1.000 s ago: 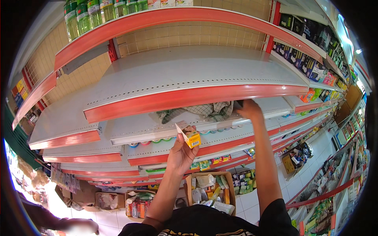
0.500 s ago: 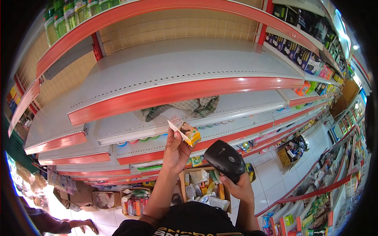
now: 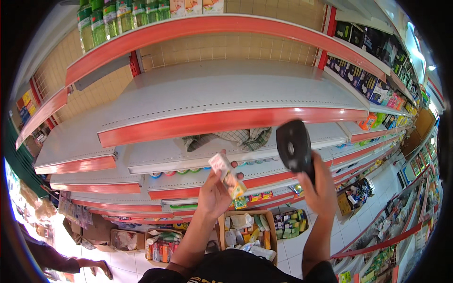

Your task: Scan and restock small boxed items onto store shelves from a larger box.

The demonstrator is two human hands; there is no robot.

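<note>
My left hand [image 3: 213, 197] grips a small white and yellow carton [image 3: 225, 172] by its sides, held tilted in front of the shelves. In my right hand [image 3: 322, 188] is a black handheld barcode scanner [image 3: 293, 145], its broad head raised and slightly blurred. Scanner and carton are apart, with the scanner higher and to the right. Behind them a checked cloth [image 3: 231, 137] lies on the shelf below the wide grey shelf [image 3: 226, 87] with a red front edge.
Green bottles [image 3: 111, 21] and several cartons stand on the top shelf. Below, open cardboard boxes of packaged goods [image 3: 250, 228] sit on the tiled floor. More stocked shelves [image 3: 401, 236] run along the right. Another person's leg [image 3: 89, 264] shows at lower left.
My right hand has lifted the scanner up and to the right, turning its head upward. My left hand has turned the carton and shifted slightly right and down. The view has tilted up somewhat.
</note>
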